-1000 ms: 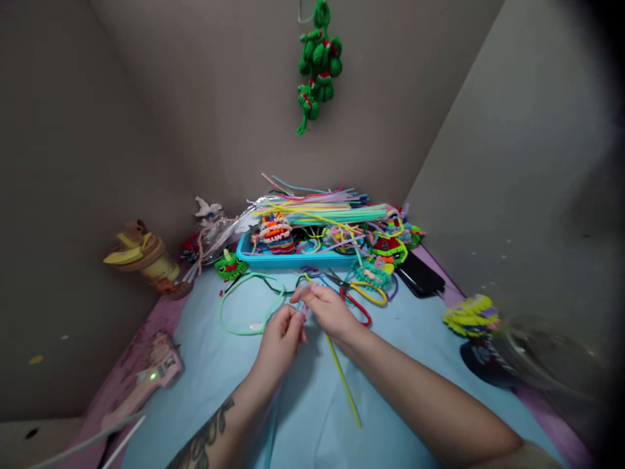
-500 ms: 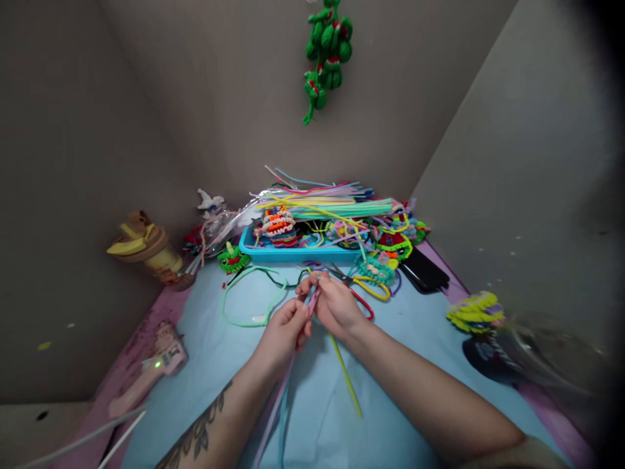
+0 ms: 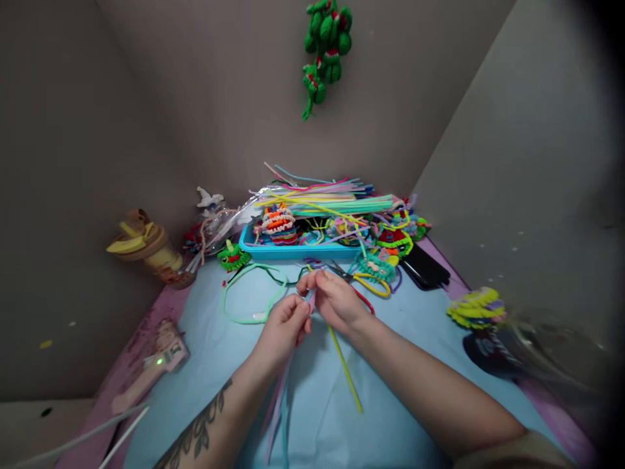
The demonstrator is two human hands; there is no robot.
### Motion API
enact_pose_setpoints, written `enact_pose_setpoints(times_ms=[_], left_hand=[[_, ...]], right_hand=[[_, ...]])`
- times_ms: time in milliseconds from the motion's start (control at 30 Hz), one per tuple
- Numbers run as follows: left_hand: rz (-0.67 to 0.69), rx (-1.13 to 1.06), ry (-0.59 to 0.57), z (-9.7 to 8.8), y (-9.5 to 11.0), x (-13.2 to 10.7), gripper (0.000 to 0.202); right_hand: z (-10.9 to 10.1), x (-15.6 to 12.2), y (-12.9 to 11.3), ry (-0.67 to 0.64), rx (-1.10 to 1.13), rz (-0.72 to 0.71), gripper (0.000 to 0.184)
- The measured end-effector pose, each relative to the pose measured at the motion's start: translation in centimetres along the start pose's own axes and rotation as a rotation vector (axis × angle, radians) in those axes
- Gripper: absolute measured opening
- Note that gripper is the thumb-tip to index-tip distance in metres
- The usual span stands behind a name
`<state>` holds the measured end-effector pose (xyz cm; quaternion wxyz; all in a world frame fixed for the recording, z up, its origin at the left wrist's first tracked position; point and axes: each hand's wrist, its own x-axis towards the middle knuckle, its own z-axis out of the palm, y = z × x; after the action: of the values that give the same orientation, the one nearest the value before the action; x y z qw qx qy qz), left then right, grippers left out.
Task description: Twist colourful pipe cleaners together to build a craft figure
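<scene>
Pinched between the thumb and fingers of my left hand (image 3: 289, 320) are thin fuzzy pipe cleaners (image 3: 284, 423) in lavender-pink and light blue, their long ends hanging toward the table's near edge. Just right of it, my right hand (image 3: 336, 303) closes on the upper ends of the same strands; its curled fingers partly hide them. A yellow pipe cleaner (image 3: 346, 368) runs from beneath the right hand toward me. Behind that hand lie scissors (image 3: 374, 285) with yellow and red handles, partly covered. A mint-green loop (image 3: 224, 301) lies beyond my left hand.
A blue tray (image 3: 312, 253) at the back holds fuzzy crafts under a pipe cleaner bundle (image 3: 332, 206). A black phone (image 3: 424, 267) lies right, a cup (image 3: 163, 254) stands left, and a pink device (image 3: 151, 374) with a green light lies near left. Green ornaments (image 3: 329, 39) hang above.
The hanging strand ends have shifted slightly and spread below my left hand. My right fingers have curled a little further over the upper ends. The view has tilted slightly.
</scene>
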<state>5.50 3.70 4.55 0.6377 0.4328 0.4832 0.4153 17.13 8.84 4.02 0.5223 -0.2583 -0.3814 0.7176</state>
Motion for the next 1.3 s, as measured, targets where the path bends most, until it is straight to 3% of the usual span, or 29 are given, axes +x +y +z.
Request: enact_pose_setpoints(times_ms=[167,333,467,667,800,900,967,1000,1100,1200,1233,1300], left_hand=[[-0.014,0.128,-0.05,0.0,-0.4,-0.4,0.031],[0.017,0.404,-0.104,-1.7,-0.7,-1.2,0.032],[0.062,0.568,-0.104,-3.3,-0.5,-1.9,0.034],[0.008,0.732,-0.159,-5.1,-0.2,-3.1,0.034],[-0.019,0.814,-0.198,-7.8,1.2,-3.6,0.036],[0.006,0.797,-0.086,-9.3,3.1,-3.3,0.034],[0.038,0.729,0.029,-8.7,4.3,-2.7,0.034],[0.066,0.68,0.027,-7.9,4.6,-2.3,0.033],[0.105,0.485,-0.105,-3.8,4.8,-0.9,0.034],[-0.052,0.25,-0.363,0.3,3.7,0.2,0.036],[-0.141,0.148,-0.405,1.2,3.2,0.5,0.037],[-0.212,0.037,-0.371,2.0,2.3,0.9,0.035]], right_hand=[[-0.9,0.6,-2.7,0.135,0.217,0.04,0.024],[-3.1,1.5,-6.4,0.329,0.327,-0.007,0.024],[-4.0,1.5,-7.8,0.298,0.365,-0.055,0.024],[-3.6,0.8,-8.4,0.313,0.368,-0.033,0.027],[-3.7,0.5,-9.4,0.346,0.414,-0.074,0.029],[-3.2,0.4,-9.5,0.371,0.453,-0.004,0.031],[-2.4,0.3,-8.9,0.364,0.472,0.083,0.032],[-2.0,0.3,-8.5,0.351,0.481,0.13,0.033],[-0.7,0.0,-6.9,0.306,0.508,0.243,0.035],[-0.2,0.0,-5.5,0.319,0.52,0.266,0.036],[-0.3,0.1,-5.1,0.334,0.522,0.255,0.037],[-0.5,0.3,-4.6,0.353,0.531,0.212,0.037]])
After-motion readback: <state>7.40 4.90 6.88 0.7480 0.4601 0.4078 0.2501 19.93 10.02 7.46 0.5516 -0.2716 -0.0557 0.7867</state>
